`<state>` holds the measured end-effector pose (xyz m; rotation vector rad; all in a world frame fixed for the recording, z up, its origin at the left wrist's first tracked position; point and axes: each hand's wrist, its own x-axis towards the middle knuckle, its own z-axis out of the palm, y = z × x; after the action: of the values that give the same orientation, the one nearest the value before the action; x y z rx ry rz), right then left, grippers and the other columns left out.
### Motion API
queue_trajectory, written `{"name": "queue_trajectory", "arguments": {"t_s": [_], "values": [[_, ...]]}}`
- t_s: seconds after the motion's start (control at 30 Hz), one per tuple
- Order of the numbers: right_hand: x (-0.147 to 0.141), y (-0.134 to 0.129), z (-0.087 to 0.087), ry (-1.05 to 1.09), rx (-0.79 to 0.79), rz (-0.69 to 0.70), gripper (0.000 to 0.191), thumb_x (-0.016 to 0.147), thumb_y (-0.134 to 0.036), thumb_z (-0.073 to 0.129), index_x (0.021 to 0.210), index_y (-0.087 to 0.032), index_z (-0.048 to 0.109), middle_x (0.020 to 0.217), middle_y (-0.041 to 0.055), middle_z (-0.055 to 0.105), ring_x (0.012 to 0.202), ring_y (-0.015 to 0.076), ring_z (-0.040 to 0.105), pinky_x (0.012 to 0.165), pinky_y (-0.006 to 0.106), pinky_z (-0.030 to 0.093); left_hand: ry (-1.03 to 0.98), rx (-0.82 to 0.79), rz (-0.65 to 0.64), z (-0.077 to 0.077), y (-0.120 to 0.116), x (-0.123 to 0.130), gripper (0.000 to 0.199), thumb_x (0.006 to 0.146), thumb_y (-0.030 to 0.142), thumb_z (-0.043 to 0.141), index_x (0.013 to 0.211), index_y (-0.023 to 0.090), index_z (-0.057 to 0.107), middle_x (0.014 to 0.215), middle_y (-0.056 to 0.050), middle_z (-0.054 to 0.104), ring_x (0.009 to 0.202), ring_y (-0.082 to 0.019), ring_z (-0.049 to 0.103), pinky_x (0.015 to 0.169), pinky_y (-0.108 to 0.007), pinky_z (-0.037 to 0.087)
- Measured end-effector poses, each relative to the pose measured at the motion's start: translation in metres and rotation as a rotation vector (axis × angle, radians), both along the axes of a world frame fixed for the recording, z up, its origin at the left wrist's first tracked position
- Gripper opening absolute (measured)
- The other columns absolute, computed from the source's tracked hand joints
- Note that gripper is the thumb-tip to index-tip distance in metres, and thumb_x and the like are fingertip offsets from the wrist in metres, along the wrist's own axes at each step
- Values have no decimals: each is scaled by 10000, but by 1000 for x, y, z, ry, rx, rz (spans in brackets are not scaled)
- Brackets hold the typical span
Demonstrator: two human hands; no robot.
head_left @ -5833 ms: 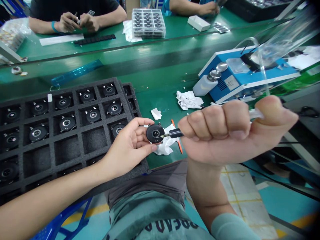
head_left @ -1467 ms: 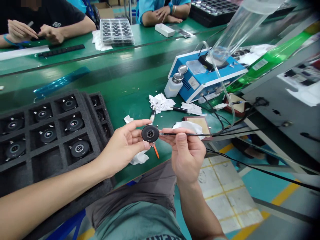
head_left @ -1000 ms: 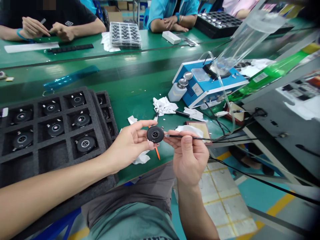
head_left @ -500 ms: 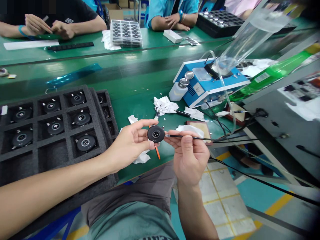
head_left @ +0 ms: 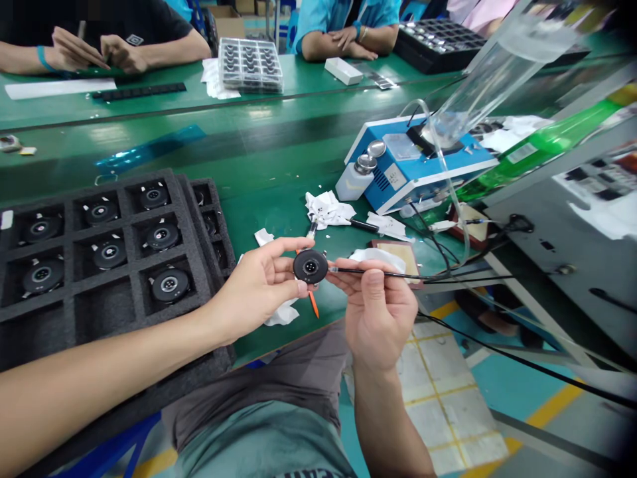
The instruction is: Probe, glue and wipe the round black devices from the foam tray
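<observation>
Between the thumb and fingers of my left hand (head_left: 263, 275) is a round black smartwatch body (head_left: 310, 266), its sensor back facing me. My right hand (head_left: 381, 305) is closed around a thin black tube with a clear tip (head_left: 365, 271), held almost level. That tip points left and sits right by the watch's right edge; whether it touches cannot be made out. An orange pointed stick (head_left: 313, 305) shows just below the watch, partly hidden by my left hand. Left of my hands, a black foam tray (head_left: 124, 229) holds several similar watch bodies in its compartments.
Crumpled white paper (head_left: 328, 209) and a pump bottle (head_left: 354, 178) stand beyond my hands. A blue machine (head_left: 418, 166) with a clear cylinder and hoses is at right, near a green bottle (head_left: 542, 149). Across the bench, two people sit near a clear box (head_left: 250, 64).
My hands, the watch body and the tube look almost unmoved. The view has shifted very slightly. Across the bench, the left person's hands have moved a little.
</observation>
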<state>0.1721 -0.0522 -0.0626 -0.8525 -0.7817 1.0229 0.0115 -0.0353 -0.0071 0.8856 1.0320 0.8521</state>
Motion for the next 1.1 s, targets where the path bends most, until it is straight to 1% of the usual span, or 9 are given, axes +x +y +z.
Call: {"name": "queue_trajectory", "arguments": {"t_s": [0.2,0.4,0.57,0.7,0.83,1.1], "values": [[0,0,0,-8,-9,-2,147,965,-339,663,941,-201,709,913,40,817,835,204,805,759,371,688,9,8,2,0,0,0,618,727,59,798,1306,178,618,986,-63,798,877,-191,763,877,-342,577],[0,0,0,4,-7,-2,138,965,-325,663,938,-199,713,915,37,817,831,198,804,752,354,684,31,8,-5,1,0,0,626,730,71,804,1315,179,611,987,-61,798,886,-179,760,877,-325,575],[0,-1,0,-22,-14,-3,148,963,-345,660,947,-205,706,923,45,814,836,212,801,746,386,684,16,5,-3,0,0,1,623,728,65,803,1311,177,612,972,-60,800,876,-182,762,872,-329,573],[0,-1,0,-16,-21,-12,156,962,-354,662,941,-204,700,909,42,813,832,208,802,765,390,688,18,7,-4,0,0,1,622,726,79,811,1307,180,615,979,-66,800,881,-198,765,878,-350,572],[0,-1,0,-14,-22,-18,165,955,-367,673,937,-205,698,908,42,814,821,205,803,779,395,690,29,11,-4,0,0,0,626,725,95,824,1307,180,612,994,-66,800,884,-188,759,865,-330,569],[0,0,1,28,5,2,136,967,-311,662,934,-196,725,913,41,818,810,202,806,725,348,684,28,0,-1,2,0,1,621,717,91,825,1295,180,616,974,-57,798,866,-181,757,849,-320,567]]}}
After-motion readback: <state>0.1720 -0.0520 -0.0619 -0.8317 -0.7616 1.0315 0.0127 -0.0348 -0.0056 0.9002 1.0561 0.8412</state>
